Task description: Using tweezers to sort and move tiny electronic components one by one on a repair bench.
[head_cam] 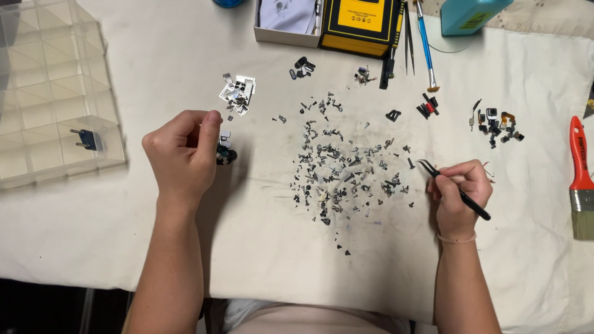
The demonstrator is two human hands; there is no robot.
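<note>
From the head view, the right hand (459, 196) pinched black tweezers (455, 188) pen-style between thumb and fingers, the curved tips aimed left at the edge of the screw pile (340, 170), a hold that looked suited to picking single pieces; whether the tips carried anything could not be told. The left hand (185, 151) sat curled on the cloth-covered table (124, 235), left of the pile, thumb and forefinger closed together above a small dark part (226, 154) lying just beside them; whether they actually pinched something was hidden. The little screws lay scattered mid-table between both hands, spread thin, probably so each could be seen; sorted clusters sat farther off: silver shields (238, 93) far left, black bits (498, 127) far right. Now the containers; the clear compartment organiser (49, 74) at the far left held only a blue two-pin plug piece (86, 139) in one near cell, the other cells showing nothing; a yellow-and-black tool box (362, 25) stood at the far edge beside a white tray (288, 21); a red-handled brush (580, 179) lay at the right.
</note>
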